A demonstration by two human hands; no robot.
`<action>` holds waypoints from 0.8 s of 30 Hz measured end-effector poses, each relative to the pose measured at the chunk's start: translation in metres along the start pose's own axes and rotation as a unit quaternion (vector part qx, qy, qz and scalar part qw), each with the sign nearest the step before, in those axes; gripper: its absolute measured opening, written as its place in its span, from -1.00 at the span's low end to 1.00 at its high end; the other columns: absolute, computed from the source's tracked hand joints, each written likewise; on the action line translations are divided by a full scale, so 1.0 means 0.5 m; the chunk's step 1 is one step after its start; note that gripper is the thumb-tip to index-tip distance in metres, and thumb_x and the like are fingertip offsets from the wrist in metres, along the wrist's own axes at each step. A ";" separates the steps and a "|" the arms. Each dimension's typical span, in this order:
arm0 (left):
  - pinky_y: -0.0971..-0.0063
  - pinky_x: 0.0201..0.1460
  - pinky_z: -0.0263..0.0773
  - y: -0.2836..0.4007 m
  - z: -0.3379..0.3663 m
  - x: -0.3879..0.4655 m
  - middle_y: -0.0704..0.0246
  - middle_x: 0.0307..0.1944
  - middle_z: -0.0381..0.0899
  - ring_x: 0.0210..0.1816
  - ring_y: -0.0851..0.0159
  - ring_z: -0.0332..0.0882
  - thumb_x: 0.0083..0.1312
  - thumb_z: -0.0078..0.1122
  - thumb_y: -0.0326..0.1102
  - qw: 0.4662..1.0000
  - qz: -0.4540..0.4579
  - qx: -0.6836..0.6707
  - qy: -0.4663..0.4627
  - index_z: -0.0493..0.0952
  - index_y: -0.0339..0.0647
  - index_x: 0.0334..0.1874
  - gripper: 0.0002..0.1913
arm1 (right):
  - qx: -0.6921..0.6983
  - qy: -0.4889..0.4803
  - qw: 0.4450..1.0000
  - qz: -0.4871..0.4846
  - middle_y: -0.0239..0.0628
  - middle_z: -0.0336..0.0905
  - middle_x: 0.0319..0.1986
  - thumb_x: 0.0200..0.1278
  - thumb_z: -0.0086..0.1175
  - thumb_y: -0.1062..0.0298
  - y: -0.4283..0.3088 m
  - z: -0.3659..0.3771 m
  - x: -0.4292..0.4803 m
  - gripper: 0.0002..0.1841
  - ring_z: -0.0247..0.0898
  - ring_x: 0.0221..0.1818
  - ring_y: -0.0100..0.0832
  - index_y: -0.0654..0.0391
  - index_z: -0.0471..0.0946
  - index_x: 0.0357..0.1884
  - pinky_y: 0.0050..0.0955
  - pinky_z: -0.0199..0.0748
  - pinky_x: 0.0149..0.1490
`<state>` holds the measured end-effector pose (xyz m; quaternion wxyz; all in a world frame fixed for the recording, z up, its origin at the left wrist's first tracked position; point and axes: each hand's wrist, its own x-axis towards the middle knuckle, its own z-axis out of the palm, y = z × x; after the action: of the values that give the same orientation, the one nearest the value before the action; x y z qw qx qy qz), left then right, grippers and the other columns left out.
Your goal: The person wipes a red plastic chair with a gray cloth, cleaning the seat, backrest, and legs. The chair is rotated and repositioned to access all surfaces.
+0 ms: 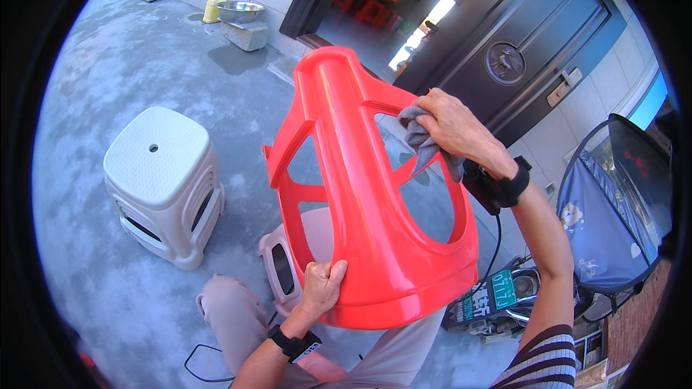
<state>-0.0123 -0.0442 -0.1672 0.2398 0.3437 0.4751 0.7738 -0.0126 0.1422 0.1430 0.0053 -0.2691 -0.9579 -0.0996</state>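
A red plastic stool (357,183) lies tilted over my lap, its legs pointing away from me and its side openings facing up. My left hand (323,286) grips its near end by the seat, fingers inside an opening. My right hand (454,127) holds a grey cloth (421,135) against the right-hand leg and rail of the stool; part of the cloth hangs into the opening.
White stacked plastic stools (162,173) stand on the concrete at left. A pinkish stool (281,265) is partly hidden beneath the red one. Farther off are a metal basin (240,11) on a block, a yellow bottle (212,9) and an open dark door (503,59). A vehicle (503,297) stands right.
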 end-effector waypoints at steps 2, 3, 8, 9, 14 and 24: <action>0.33 -0.64 0.20 0.003 -0.001 0.001 0.09 -0.78 0.17 -0.77 0.36 0.23 0.42 0.03 -0.23 1.000 -0.005 0.006 -0.006 0.37 -0.45 -0.64 -0.53 | 0.072 0.053 0.993 -0.083 -0.10 0.43 -0.15 0.36 -0.03 0.41 0.003 0.001 -0.006 -0.74 0.45 -0.07 -0.14 0.24 0.56 0.02 -0.22 0.46 0.03; 0.33 -0.64 0.20 0.006 -0.002 0.001 0.10 -0.78 0.17 -0.77 0.37 0.21 0.42 0.03 -0.24 1.000 -0.024 -0.008 -0.010 0.37 -0.45 -0.64 -0.53 | 0.110 0.079 0.983 -0.123 -0.12 0.42 -0.14 0.38 -0.03 0.41 -0.003 0.011 -0.007 -0.75 0.44 -0.08 -0.15 0.23 0.56 0.02 -0.23 0.46 0.04; 0.35 -0.65 0.19 0.011 -0.009 0.003 0.14 -0.78 0.17 -0.76 0.41 0.21 0.44 0.02 -0.22 1.000 -0.005 0.017 -0.018 0.36 -0.46 -0.65 -0.51 | 0.119 0.086 0.958 -0.246 -0.17 0.39 -0.03 0.43 -0.02 0.34 -0.062 0.088 0.032 -0.73 0.35 0.00 -0.19 0.10 0.54 0.09 -0.23 0.39 0.11; 0.35 -0.65 0.18 0.011 -0.011 0.003 0.14 -0.78 0.16 -0.76 0.42 0.21 0.45 0.01 -0.22 0.999 -0.014 0.009 -0.028 0.35 -0.46 -0.65 -0.50 | 0.073 0.090 0.961 -0.252 -0.15 0.36 0.03 0.43 -0.03 0.35 -0.078 0.108 0.043 -0.71 0.34 0.02 -0.19 0.09 0.53 0.12 -0.23 0.39 0.13; 0.38 -0.65 0.20 0.008 -0.012 0.003 0.21 -0.78 0.15 -0.74 0.46 0.23 0.46 0.00 -0.18 1.000 -0.013 0.007 -0.016 0.36 -0.43 -0.66 -0.48 | 0.025 0.065 0.958 -0.280 -0.11 0.30 0.12 0.42 0.01 0.33 -0.085 0.134 0.028 -0.71 0.25 0.04 -0.17 0.07 0.55 0.13 -0.23 0.30 0.16; 0.27 -0.56 0.28 0.025 -0.018 0.001 0.00 -0.70 0.28 -0.72 0.11 0.41 0.46 -0.01 -0.12 0.999 -0.012 0.039 -0.034 0.45 -0.42 -0.55 -0.51 | 0.050 -0.010 0.942 -0.333 -0.13 0.33 0.03 0.13 0.16 0.47 -0.143 0.113 -0.242 -0.63 0.24 0.03 -0.02 0.11 0.53 0.04 -0.21 0.46 0.00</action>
<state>-0.0199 -0.0546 -0.1584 0.2517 0.3728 0.5004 0.7398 0.0565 0.0311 0.0667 -0.0240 0.0648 -0.9966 -0.0449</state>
